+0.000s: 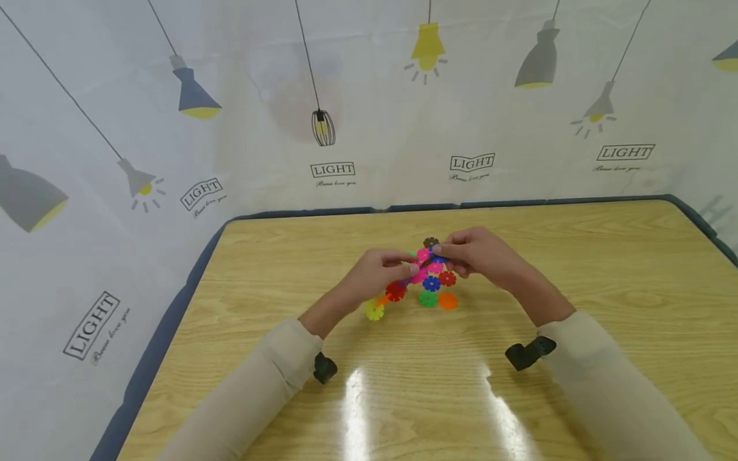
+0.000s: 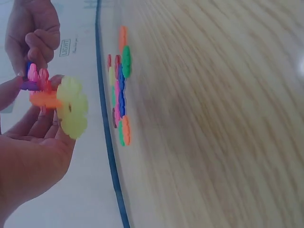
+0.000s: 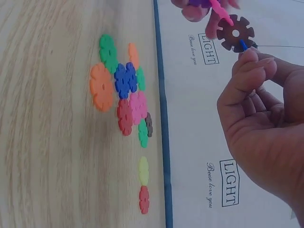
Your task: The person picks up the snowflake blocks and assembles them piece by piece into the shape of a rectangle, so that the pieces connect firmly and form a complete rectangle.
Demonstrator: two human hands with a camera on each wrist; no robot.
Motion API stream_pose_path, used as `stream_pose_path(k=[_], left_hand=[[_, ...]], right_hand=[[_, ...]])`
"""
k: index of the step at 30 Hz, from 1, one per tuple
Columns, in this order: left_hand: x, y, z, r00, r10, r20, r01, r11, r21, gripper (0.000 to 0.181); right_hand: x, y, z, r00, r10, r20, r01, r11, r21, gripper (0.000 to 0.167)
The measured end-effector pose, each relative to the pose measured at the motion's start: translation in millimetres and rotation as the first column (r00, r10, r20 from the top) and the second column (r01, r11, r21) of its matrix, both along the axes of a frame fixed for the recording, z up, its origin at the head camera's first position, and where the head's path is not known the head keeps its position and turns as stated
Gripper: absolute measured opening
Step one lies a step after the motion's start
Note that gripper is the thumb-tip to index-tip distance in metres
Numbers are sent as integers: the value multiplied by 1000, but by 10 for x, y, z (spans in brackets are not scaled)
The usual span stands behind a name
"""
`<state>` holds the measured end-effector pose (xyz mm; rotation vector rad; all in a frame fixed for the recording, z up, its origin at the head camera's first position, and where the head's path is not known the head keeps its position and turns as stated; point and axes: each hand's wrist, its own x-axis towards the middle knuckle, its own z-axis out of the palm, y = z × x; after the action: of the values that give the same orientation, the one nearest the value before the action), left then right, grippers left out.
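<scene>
Wooden tabletop (image 1: 426, 358), discs (image 1: 420, 276) partly behind fingers (image 1: 452, 251)

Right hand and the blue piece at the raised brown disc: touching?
Touching. The right wrist view shows the right hand pinching the blue piece, whose tip pokes out toward the brown disc.

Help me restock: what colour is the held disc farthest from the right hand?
Yellow disc, clearest in the left wrist view.
</scene>
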<state>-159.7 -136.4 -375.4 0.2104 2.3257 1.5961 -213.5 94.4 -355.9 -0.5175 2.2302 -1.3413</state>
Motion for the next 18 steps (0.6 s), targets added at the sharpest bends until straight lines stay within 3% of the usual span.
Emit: stream_pose_path(k=[7, 13, 18], left_hand=[[14, 21, -60, 998, 14, 64, -20, 996, 92, 21], [37, 6, -138, 982, 128, 140, -147, 981, 130, 19], [50, -15, -184, 961, 216, 172, -247, 951, 187, 33]], right_hand=[[6, -37, 8, 1000, -7, 14, 8, 998, -59, 38], [-14, 43, -71, 998, -34, 53, 38, 997, -65, 34], [-35, 104, -178, 992, -68, 103, 74, 996, -46, 39]])
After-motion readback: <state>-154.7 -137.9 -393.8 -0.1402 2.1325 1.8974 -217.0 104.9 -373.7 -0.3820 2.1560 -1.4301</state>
